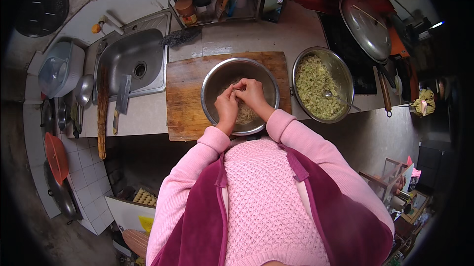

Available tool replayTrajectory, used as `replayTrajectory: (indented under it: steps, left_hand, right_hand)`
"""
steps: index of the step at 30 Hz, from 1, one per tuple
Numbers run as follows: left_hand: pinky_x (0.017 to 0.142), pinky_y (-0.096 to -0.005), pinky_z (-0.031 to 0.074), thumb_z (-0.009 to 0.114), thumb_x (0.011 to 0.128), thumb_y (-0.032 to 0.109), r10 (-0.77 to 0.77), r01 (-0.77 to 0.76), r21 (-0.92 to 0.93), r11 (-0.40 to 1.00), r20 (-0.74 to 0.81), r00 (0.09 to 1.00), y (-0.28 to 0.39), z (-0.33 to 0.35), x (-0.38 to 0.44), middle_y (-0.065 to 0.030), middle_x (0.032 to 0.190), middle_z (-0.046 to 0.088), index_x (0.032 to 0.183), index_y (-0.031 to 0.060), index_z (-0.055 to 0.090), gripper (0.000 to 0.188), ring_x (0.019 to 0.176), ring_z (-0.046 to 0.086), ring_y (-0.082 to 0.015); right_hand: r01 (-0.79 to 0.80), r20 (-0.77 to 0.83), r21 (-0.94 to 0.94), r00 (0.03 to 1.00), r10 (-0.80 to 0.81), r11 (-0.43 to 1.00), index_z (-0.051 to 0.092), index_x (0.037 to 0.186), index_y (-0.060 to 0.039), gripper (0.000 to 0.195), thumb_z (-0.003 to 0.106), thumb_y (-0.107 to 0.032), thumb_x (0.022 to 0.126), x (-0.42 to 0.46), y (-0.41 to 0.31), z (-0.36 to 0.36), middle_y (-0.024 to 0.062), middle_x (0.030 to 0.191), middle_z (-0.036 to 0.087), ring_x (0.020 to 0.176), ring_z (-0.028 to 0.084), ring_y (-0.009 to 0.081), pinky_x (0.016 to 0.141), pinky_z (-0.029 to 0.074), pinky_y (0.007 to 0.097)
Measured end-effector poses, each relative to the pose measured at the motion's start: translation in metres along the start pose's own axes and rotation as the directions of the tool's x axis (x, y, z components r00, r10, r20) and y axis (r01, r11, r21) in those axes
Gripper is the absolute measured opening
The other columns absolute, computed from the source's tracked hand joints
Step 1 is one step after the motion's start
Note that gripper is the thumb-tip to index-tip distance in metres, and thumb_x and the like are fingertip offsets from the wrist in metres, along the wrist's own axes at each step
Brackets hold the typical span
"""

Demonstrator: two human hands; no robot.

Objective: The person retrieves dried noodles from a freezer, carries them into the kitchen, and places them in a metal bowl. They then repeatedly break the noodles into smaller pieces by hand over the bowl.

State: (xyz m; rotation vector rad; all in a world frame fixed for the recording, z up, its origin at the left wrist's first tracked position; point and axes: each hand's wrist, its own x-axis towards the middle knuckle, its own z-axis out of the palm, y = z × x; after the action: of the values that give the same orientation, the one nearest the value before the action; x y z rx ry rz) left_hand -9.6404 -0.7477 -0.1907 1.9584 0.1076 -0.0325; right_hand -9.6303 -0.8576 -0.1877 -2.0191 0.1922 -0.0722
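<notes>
A steel mixing bowl [272, 77] stands on a wooden cutting board [187, 92] in front of me. Thin, pale brown strands [246, 115] lie in its bottom, too fine to name surely. Over the bowl, my left hand [226, 106] and my right hand [252, 94] meet at the fingertips. Both pinch a small bit of the strands, mostly hidden by the fingers. To the right stands a larger steel basin [342, 68] of chopped pale green filling [314, 84]. A metal spoon [339, 99] rests in it, its handle over the rim.
A cleaver [123, 95] and a straw whisk brush [102, 118] lie left of the board, beside a steel sink [148, 55]. At the back are a wire rack [214, 21] and a propped tablet [273, 5]. A large pot lid [364, 29] sits over the black cooktop [333, 29] at right.
</notes>
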Motion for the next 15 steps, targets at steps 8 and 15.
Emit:
replayTrajectory:
  steps: [8, 15]
  left_hand:
    - [0.078, -0.0414, 0.049, 0.054, 0.081, 0.0, 0.232, -0.246, 0.06, 0.967, 0.184, 0.955, 0.001, -0.02, 0.008, -0.0232, 0.097, 0.063, 0.118, 0.0032, 0.058, 0.037, 0.089, 0.062, -0.0384]
    - [0.084, -0.0419, 0.048, 0.062, 0.077, 0.001, 0.394, -0.485, 0.435, 0.759, 0.287, 0.873, -0.014, -0.014, 0.042, -0.0197, 0.106, 0.06, 0.121, 0.0006, 0.051, 0.045, 0.095, 0.059, -0.0374]
  right_hand:
    - [-0.018, 0.065, -0.036, 0.998, 0.02, 0.999, 0.069, 0.08, -0.0025, 0.012, 0.069, -0.005, 0.069, 0.01, 0.003, -0.019, 0.0129, 0.076, 0.068, 0.071, 0.067, 0.0228, 0.069, 0.053, 0.0322]
    - [0.41, 0.289, -0.479, 0.909, -0.301, 0.776, 0.061, 0.106, -0.0061, 0.032, 0.06, -0.003, 0.074, 0.025, 0.013, -0.022, 0.0165, 0.102, 0.059, 0.093, 0.059, 0.0321, 0.08, 0.048, 0.0439]
